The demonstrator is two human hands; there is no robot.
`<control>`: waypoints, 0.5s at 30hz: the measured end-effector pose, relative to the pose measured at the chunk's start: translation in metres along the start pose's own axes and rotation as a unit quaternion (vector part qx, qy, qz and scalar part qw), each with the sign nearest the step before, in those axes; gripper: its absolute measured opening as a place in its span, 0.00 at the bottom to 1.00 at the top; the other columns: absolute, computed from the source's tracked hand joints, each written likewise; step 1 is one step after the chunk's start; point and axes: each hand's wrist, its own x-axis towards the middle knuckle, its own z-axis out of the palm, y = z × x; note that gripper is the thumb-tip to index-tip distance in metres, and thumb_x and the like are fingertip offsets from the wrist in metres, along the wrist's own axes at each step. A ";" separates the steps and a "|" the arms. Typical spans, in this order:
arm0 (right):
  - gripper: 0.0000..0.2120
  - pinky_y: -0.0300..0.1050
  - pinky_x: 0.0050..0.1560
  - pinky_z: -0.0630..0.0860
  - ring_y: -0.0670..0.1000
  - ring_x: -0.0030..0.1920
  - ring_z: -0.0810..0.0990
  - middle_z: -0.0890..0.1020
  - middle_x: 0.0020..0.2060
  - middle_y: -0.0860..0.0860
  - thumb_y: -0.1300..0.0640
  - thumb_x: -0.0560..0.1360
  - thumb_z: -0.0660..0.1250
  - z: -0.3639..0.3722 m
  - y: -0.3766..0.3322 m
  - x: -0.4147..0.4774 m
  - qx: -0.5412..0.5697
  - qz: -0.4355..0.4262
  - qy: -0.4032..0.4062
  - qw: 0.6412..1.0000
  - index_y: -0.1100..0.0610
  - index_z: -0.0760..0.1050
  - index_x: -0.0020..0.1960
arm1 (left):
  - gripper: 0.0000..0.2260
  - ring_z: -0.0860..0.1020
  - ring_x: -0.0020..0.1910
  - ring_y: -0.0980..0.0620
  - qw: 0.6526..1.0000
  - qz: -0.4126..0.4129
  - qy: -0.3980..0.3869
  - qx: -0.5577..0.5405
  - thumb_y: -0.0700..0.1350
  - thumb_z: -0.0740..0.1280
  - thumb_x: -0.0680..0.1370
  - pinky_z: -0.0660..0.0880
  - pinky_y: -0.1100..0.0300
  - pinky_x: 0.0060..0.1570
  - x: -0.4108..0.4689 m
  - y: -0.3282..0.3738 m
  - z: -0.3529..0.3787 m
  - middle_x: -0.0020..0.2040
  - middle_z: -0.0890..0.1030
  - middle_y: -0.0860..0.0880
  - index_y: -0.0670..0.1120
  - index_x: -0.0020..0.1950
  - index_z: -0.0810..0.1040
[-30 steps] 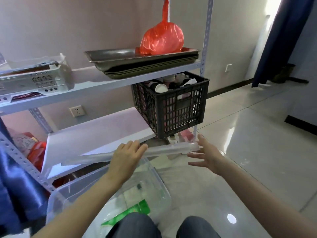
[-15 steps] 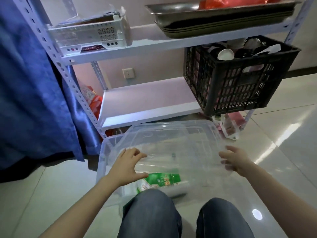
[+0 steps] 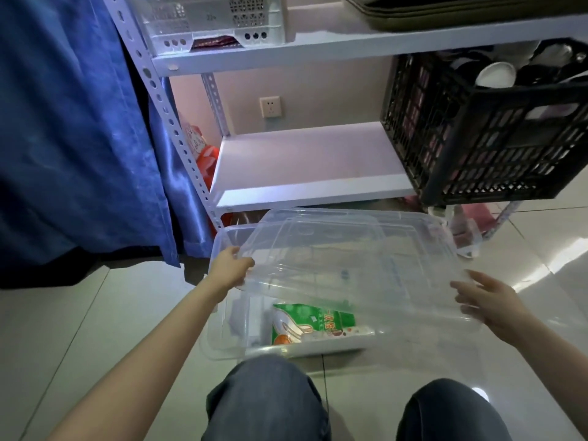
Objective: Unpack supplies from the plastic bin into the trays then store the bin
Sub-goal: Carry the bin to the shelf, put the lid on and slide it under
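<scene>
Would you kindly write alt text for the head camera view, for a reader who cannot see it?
A person's left hand and right hand hold a clear lid skewed over a clear plastic bin on the floor; a green packet lies inside. Behind stand white shelves with a black crate.

Both bare forearms reach forward and down from the lower corners of the frame, above two knees in dark grey trousers (image 3: 265, 399). The left hand (image 3: 230, 268) has its fingers curled around the left edge of a clear plastic lid (image 3: 350, 265). The right hand (image 3: 486, 302) is open at the lid's right edge, fingers spread and pointing left; contact there cannot be told.
</scene>
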 end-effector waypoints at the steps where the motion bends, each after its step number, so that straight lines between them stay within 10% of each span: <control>1: 0.29 0.39 0.29 0.79 0.53 0.39 0.77 0.79 0.49 0.60 0.63 0.76 0.67 -0.002 0.000 -0.002 0.003 -0.004 -0.007 1.000 0.61 0.61 0.74 | 0.20 0.77 0.41 0.50 1.000 0.012 -0.007 0.005 0.43 0.66 0.75 0.72 0.63 0.31 -0.006 -0.004 -0.002 0.47 0.77 0.49 0.46 0.67 0.69; 15: 0.28 0.57 0.64 0.71 0.59 0.64 0.74 0.73 0.67 0.61 0.68 0.76 0.64 0.091 0.000 0.013 -0.104 -0.060 -0.084 0.989 0.61 0.61 0.74 | 0.21 0.76 0.49 0.40 0.978 -0.039 0.107 0.173 0.55 0.61 0.79 0.70 0.54 0.44 -0.047 -0.105 -0.042 0.57 0.79 0.39 0.45 0.67 0.67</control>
